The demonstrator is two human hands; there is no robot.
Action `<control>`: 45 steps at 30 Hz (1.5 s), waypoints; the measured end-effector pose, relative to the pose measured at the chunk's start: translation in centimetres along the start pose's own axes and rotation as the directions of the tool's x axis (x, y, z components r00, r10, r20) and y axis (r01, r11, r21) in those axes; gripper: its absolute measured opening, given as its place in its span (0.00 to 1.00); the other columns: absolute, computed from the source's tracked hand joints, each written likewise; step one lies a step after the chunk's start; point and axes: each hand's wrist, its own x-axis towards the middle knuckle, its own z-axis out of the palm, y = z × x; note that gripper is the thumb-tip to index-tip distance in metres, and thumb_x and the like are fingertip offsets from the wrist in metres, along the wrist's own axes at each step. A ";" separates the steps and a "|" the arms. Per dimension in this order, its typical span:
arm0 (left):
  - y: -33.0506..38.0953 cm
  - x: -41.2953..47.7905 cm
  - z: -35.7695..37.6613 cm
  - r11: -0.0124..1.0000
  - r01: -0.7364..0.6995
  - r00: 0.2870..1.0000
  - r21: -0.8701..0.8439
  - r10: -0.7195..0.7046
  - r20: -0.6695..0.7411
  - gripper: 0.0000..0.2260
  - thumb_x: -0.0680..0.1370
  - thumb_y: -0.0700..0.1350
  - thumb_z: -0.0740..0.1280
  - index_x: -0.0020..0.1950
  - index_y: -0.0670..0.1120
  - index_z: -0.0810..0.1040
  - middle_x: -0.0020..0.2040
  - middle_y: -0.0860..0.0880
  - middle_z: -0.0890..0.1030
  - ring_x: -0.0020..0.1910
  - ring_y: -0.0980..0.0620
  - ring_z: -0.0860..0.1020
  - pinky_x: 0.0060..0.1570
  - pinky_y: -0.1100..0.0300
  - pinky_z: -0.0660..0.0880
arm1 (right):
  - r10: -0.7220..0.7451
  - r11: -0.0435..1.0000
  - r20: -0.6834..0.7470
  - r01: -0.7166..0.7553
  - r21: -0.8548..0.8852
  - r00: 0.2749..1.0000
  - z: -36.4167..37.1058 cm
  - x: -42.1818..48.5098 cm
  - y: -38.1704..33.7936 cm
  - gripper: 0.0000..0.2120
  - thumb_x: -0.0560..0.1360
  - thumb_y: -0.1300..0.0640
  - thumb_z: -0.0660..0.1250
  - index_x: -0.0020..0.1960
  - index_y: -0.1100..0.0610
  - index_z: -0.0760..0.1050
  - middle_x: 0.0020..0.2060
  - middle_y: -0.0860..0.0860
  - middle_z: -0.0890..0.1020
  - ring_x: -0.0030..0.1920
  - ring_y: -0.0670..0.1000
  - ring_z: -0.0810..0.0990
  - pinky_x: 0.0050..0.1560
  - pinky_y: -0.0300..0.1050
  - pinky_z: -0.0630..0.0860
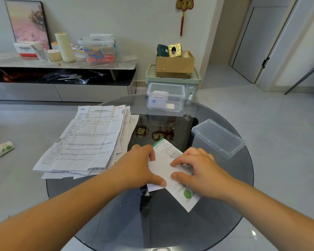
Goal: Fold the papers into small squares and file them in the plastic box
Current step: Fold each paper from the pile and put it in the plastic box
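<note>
A white leaflet with green print [166,161] lies partly folded on the round glass table [230,194], near its middle. My left hand [140,165] holds the leaflet's left edge, fingers curled over it and thumb pressing the fold. My right hand [199,169] presses on the right part with fingertips and thumb. A stack of creased printed papers [87,140] lies at the table's left. The clear plastic box [166,96] stands open at the far edge with several folded papers inside.
The box's clear lid [217,137] lies upside down at the table's right. Behind the table stand a green storage bin [192,82] with a cardboard box [174,65] on it, and a low cabinet [62,87] along the wall. A paper roll [2,148] lies on the floor at left.
</note>
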 end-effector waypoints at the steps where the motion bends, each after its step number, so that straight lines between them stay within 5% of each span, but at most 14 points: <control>1: 0.0 0.0 0.0 1.000 -0.012 0.999 -0.011 0.011 -0.031 0.24 0.66 0.60 0.80 0.50 0.56 0.69 0.53 0.57 0.72 0.48 0.54 0.75 0.40 0.68 0.70 | -0.002 1.000 -0.004 0.002 0.007 1.000 0.0 0.0 0.0 0.16 0.76 0.37 0.66 0.63 0.37 0.75 0.56 0.38 0.70 0.62 0.45 0.66 0.67 0.49 0.65; 7: -0.3 0.4 -0.2 0.903 0.029 0.998 -0.429 -0.046 -0.030 0.13 0.73 0.53 0.77 0.43 0.45 0.79 0.31 0.56 0.79 0.30 0.60 0.77 0.34 0.65 0.73 | -0.001 0.995 -0.082 0.009 0.099 0.997 -0.2 -0.2 0.0 0.17 0.75 0.38 0.68 0.63 0.36 0.73 0.55 0.35 0.75 0.60 0.43 0.71 0.65 0.50 0.71; 10: -0.3 0.2 -0.8 0.792 0.085 0.995 -0.605 -0.102 0.006 0.14 0.75 0.51 0.76 0.43 0.41 0.79 0.32 0.53 0.81 0.29 0.60 0.77 0.32 0.67 0.73 | 0.057 0.969 -0.107 -0.029 0.245 0.993 -0.3 -0.3 -0.1 0.21 0.74 0.39 0.71 0.64 0.31 0.68 0.52 0.36 0.78 0.56 0.43 0.77 0.53 0.45 0.80; 13: -0.2 0.0 -1.1 0.725 0.115 0.992 -0.679 -0.114 0.047 0.12 0.77 0.50 0.74 0.42 0.43 0.78 0.31 0.48 0.79 0.27 0.57 0.73 0.29 0.65 0.71 | 0.066 0.941 -0.133 -0.017 0.337 0.989 -0.7 -0.5 -0.4 0.25 0.75 0.44 0.71 0.67 0.33 0.64 0.51 0.36 0.78 0.50 0.36 0.78 0.44 0.34 0.77; 16: -0.3 -0.2 -1.1 0.696 0.126 0.992 -0.707 -0.112 0.067 0.10 0.78 0.49 0.73 0.42 0.44 0.78 0.32 0.46 0.80 0.31 0.53 0.75 0.31 0.62 0.73 | -0.008 0.988 -0.214 0.041 0.146 0.977 -0.7 -0.8 -0.5 0.25 0.75 0.42 0.70 0.69 0.37 0.66 0.61 0.34 0.70 0.63 0.37 0.67 0.59 0.36 0.66; 19: -0.1 -0.5 -1.0 0.657 0.084 0.996 -0.749 -0.055 0.064 0.08 0.78 0.44 0.72 0.46 0.42 0.77 0.36 0.44 0.83 0.32 0.54 0.80 0.33 0.63 0.76 | 0.025 0.983 -0.235 0.019 0.185 0.972 -0.3 -0.8 -0.9 0.25 0.75 0.42 0.70 0.69 0.38 0.64 0.61 0.35 0.69 0.62 0.39 0.67 0.57 0.37 0.67; 23: -0.2 -1.0 -0.9 0.738 -0.049 0.996 -0.673 0.090 0.026 0.07 0.78 0.43 0.72 0.48 0.41 0.76 0.38 0.46 0.85 0.42 0.50 0.85 0.40 0.61 0.79 | 0.142 0.924 -0.284 -0.024 0.381 0.948 -0.4 -0.3 -0.9 0.23 0.76 0.44 0.69 0.69 0.40 0.66 0.58 0.38 0.75 0.58 0.40 0.74 0.52 0.35 0.71; 27: -0.6 -0.9 -0.4 0.845 -0.140 0.988 -0.517 0.150 -0.022 0.06 0.77 0.46 0.74 0.46 0.47 0.78 0.42 0.51 0.84 0.44 0.52 0.83 0.46 0.61 0.80 | 0.144 0.836 -0.248 0.016 0.548 0.958 -1.2 -0.3 -1.0 0.12 0.77 0.52 0.72 0.58 0.43 0.75 0.48 0.40 0.83 0.42 0.38 0.81 0.37 0.30 0.73; 31: -0.5 -1.5 -0.4 0.953 -0.265 0.958 -0.144 0.243 -0.152 0.15 0.74 0.54 0.76 0.56 0.59 0.74 0.55 0.65 0.75 0.55 0.63 0.73 0.50 0.69 0.73 | 0.032 0.916 -0.304 0.094 0.390 0.952 -1.1 -1.1 -1.3 0.06 0.77 0.55 0.71 0.44 0.44 0.79 0.42 0.40 0.83 0.41 0.39 0.80 0.37 0.32 0.74; 34: -0.5 -1.7 -0.3 0.932 -0.356 0.930 -0.074 0.345 -0.128 0.23 0.72 0.60 0.75 0.63 0.62 0.72 0.56 0.66 0.72 0.57 0.64 0.70 0.53 0.67 0.75 | -0.118 0.969 -0.252 0.166 0.181 0.961 -0.7 -1.8 -1.4 0.05 0.79 0.51 0.69 0.45 0.43 0.76 0.43 0.35 0.80 0.47 0.38 0.78 0.41 0.32 0.74; 39: -0.9 -1.9 0.3 0.932 -0.360 0.932 0.033 0.361 -0.028 0.11 0.79 0.61 0.67 0.51 0.56 0.83 0.47 0.59 0.81 0.49 0.60 0.75 0.48 0.62 0.75 | -0.133 0.990 -0.056 0.135 0.038 0.990 -0.2 -2.1 -1.0 0.03 0.79 0.47 0.66 0.49 0.40 0.73 0.47 0.38 0.78 0.46 0.41 0.77 0.40 0.33 0.72; 45: -0.7 -0.9 1.2 0.975 -0.219 0.972 0.035 0.222 -0.081 0.10 0.77 0.60 0.70 0.45 0.57 0.72 0.43 0.58 0.77 0.44 0.58 0.75 0.44 0.60 0.77 | 0.039 0.993 -0.108 -0.026 0.117 0.993 0.4 -0.7 -0.5 0.13 0.74 0.43 0.72 0.56 0.39 0.73 0.43 0.40 0.76 0.50 0.44 0.73 0.53 0.41 0.72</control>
